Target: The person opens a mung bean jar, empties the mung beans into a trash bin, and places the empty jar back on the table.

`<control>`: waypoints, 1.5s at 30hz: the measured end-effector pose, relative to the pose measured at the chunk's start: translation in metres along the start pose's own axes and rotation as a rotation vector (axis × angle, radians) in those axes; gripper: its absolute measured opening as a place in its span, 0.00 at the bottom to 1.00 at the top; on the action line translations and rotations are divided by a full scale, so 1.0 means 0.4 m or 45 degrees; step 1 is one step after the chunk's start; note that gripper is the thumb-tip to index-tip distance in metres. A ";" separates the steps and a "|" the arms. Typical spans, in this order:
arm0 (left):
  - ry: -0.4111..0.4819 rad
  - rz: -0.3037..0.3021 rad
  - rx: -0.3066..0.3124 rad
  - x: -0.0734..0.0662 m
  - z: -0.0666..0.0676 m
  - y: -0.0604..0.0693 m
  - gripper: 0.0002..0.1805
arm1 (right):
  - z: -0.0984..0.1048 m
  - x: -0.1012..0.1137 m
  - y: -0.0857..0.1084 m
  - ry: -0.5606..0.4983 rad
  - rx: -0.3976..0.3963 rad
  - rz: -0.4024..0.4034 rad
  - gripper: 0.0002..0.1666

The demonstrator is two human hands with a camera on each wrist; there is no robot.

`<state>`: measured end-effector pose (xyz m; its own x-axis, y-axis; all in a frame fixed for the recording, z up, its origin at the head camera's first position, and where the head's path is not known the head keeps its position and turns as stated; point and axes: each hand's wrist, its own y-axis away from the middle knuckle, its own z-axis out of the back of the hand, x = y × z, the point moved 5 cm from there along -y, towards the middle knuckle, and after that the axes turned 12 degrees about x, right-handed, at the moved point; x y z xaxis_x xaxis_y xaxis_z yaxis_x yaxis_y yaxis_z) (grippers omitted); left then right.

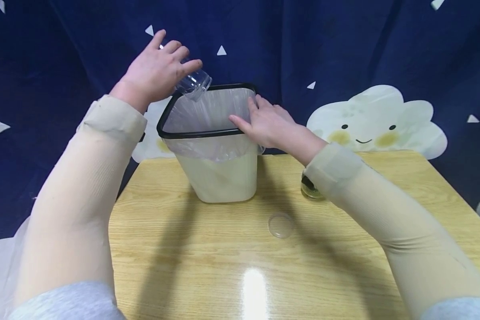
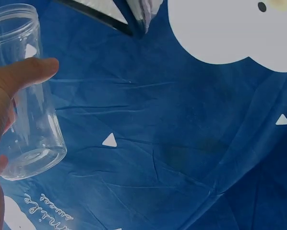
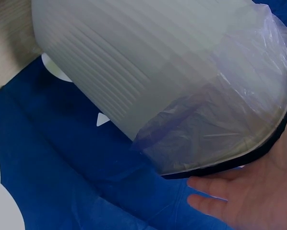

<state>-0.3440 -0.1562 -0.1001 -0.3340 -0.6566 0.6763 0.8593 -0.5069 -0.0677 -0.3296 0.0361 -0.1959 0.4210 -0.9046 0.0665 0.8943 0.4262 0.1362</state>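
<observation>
My left hand (image 1: 156, 71) grips a clear plastic jar (image 1: 195, 84), tilted mouth-down over the left side of a white waste bin (image 1: 224, 178). In the left wrist view the jar (image 2: 30, 120) is see-through, with a threaded mouth, and no lid is on it. The bin has a black rim (image 1: 202, 134) and a thin clear liner (image 1: 220, 149) folded over its edge. At the bin's right rim rests my right hand (image 1: 270, 122), its fingers fairly straight. The right wrist view shows that hand (image 3: 249, 191) against the rim's outer side.
A clear round lid (image 1: 281, 225) lies on the wooden table (image 1: 208, 266) in front of the bin. Farther right, a small round container (image 1: 311, 190) with something greenish and dark is partly hidden by my right sleeve. A dark blue curtain (image 1: 264, 40) hangs behind the table.
</observation>
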 end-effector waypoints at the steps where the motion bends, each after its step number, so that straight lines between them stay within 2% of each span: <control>1: 0.009 0.006 0.001 0.002 0.002 0.001 0.34 | 0.000 0.000 0.000 -0.002 -0.001 0.002 0.56; 8: 0.175 0.048 -0.040 0.024 0.017 0.016 0.42 | 0.000 0.001 0.000 0.001 -0.012 0.009 0.55; 15: 0.390 0.109 -0.133 0.052 0.018 0.036 0.41 | 0.003 -0.003 -0.001 -0.001 -0.011 0.001 0.56; 23: 0.644 0.226 -0.145 0.081 0.006 0.061 0.43 | -0.005 -0.004 -0.004 -0.018 0.012 -0.012 0.55; 31: 0.873 0.246 -0.148 0.081 -0.033 0.109 0.45 | -0.011 -0.001 -0.006 -0.014 0.014 -0.021 0.55; 36: 1.077 0.274 -0.164 0.078 -0.059 0.146 0.47 | -0.010 0.004 -0.008 -0.010 0.007 -0.014 0.55; 41: 1.266 0.302 -0.238 0.075 -0.064 0.176 0.48 | -0.006 0.007 -0.010 -0.001 -0.009 -0.006 0.55; 45: 1.387 0.376 -0.305 0.070 -0.068 0.203 0.45 | -0.007 0.010 -0.013 -0.008 -0.007 -0.007 0.55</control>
<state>-0.2942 -0.2308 -0.1066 -0.3894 -0.8421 -0.3731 0.9031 -0.2694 -0.3344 -0.3320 0.0303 -0.1991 0.4151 -0.9070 0.0716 0.8974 0.4211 0.1314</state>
